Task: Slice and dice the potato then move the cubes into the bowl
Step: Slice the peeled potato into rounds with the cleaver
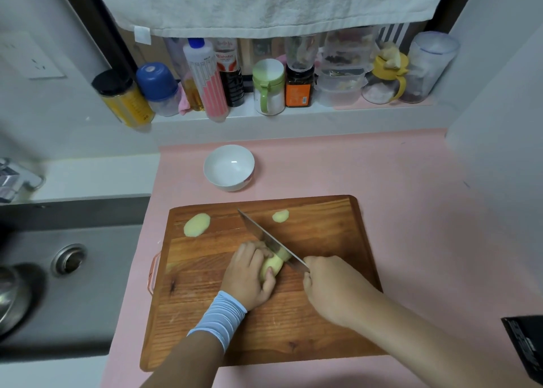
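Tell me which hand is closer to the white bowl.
Left. The left hand, holding the potato, is in front of the bowl; the right hand, gripping the knife, lies farther right.

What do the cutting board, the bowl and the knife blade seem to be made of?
Cutting board: wood, shown by its brown grain lines and dark knots; a slight sheen suggests an oiled finish.
Bowl: probably glazed ceramic, white and glossy with a bright highlight inside; hard plastic is possible.
Knife blade: metal, likely steel, grey and dully reflective.
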Demonstrator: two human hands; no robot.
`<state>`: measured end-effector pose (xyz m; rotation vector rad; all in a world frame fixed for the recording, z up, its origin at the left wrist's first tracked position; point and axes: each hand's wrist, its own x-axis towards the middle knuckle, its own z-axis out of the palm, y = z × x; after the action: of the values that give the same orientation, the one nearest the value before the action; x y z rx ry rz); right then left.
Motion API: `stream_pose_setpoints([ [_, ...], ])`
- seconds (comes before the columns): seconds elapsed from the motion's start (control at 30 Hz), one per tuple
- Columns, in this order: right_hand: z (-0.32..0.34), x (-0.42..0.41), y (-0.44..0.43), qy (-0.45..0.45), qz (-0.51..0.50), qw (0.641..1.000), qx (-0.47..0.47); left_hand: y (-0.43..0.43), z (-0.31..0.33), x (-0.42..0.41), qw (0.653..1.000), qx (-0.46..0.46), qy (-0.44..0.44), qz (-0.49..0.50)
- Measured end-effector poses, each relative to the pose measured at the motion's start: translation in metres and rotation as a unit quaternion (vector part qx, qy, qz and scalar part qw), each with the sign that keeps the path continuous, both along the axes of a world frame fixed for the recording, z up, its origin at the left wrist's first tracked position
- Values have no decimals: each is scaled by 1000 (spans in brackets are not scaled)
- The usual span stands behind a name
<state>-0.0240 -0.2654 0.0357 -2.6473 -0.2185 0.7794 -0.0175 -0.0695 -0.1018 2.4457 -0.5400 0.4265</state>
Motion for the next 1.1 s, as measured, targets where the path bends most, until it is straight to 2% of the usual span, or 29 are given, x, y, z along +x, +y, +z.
stream_pose_setpoints([
  [0.7, -32, 8, 11, -22, 13, 999, 21, 0, -3, -1, 1000, -2, -3, 16],
  [1.1, -51, 2, 7, -20, -15, 999, 40, 0, -4, 0, 1000, -2, -6, 15],
])
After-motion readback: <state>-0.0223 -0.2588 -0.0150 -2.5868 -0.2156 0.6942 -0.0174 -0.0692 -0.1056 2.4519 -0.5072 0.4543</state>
